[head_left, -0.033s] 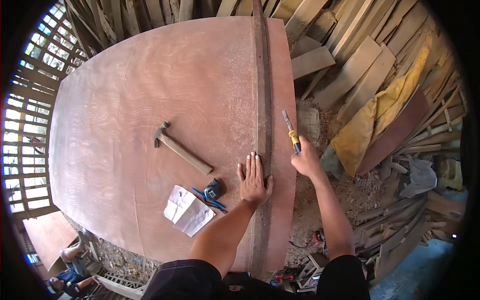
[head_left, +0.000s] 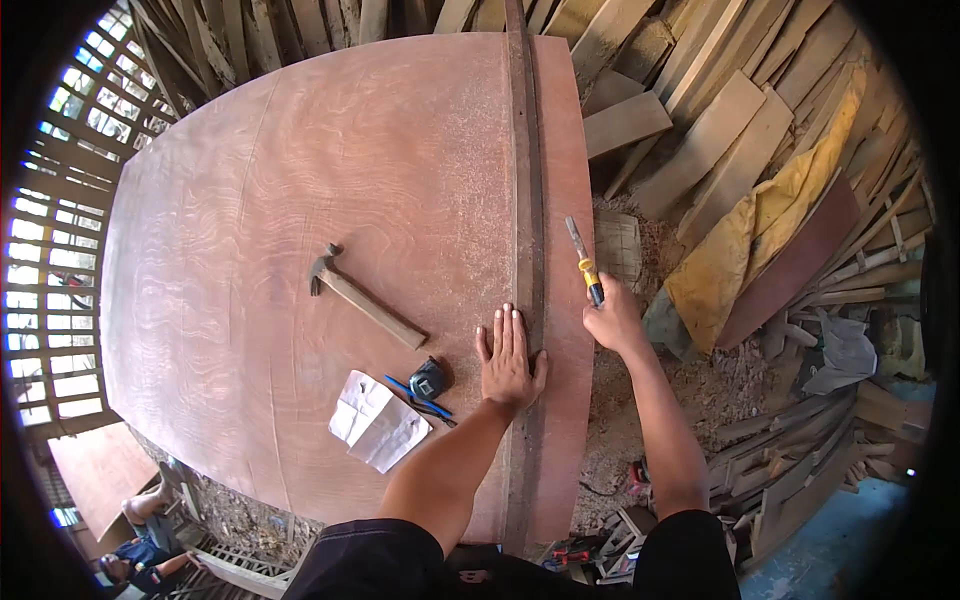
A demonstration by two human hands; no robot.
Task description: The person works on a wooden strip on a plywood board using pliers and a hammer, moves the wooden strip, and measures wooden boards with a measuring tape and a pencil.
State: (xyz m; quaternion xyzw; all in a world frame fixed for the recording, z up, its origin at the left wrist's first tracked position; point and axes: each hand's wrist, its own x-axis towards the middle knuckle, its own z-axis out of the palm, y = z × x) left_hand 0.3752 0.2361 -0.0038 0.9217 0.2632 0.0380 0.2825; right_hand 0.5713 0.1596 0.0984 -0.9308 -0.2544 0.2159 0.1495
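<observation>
My left hand (head_left: 510, 372) lies flat with fingers stretched out on a reddish plywood sheet (head_left: 200, 250). Its thumb side touches a long dark straight strip (head_left: 527, 200) running lengthwise near the sheet's right edge. My right hand (head_left: 613, 318) is closed round the yellow and black handle of a chisel (head_left: 586, 262), whose metal blade points away from me over the sheet's right margin. Left of my left hand are a black tape measure (head_left: 427, 379), a blue pencil-like stick (head_left: 398, 384) and a creased white paper (head_left: 375, 425). A claw hammer (head_left: 372, 306) rests farther off.
Wooden boards (head_left: 700, 190) are piled at the far right, with a yellow cloth (head_left: 712, 265) draped nearby. Wood shavings (head_left: 680, 410) cover the ground on the right. A slatted wall (head_left: 60, 240) stands at left; another person (head_left: 145, 560) is at the lower left.
</observation>
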